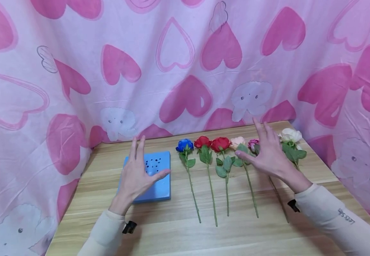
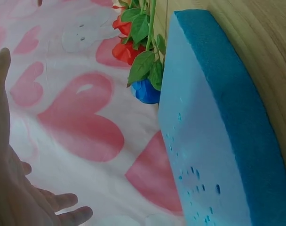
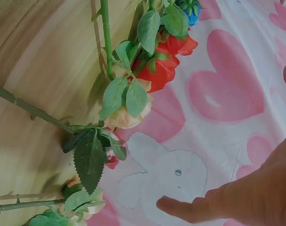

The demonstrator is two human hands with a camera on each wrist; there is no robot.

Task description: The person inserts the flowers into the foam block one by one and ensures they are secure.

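Note:
My left hand is held over a blue foam block pitted with small holes, fingers straight and thumb spread to the right. In the left wrist view the block stands apart from that hand. My right hand, also spread with nothing in it, is above the right end of a row of artificial roses. From left to right lie a blue rose, two red roses, a peach rose, a pink rose partly hidden by the hand, and a white rose.
All this lies on a wooden table, the rose stems pointing towards me. A pink curtain with hearts hangs along the table's back and sides. Leaves of neighbouring roses overlap near the blooms.

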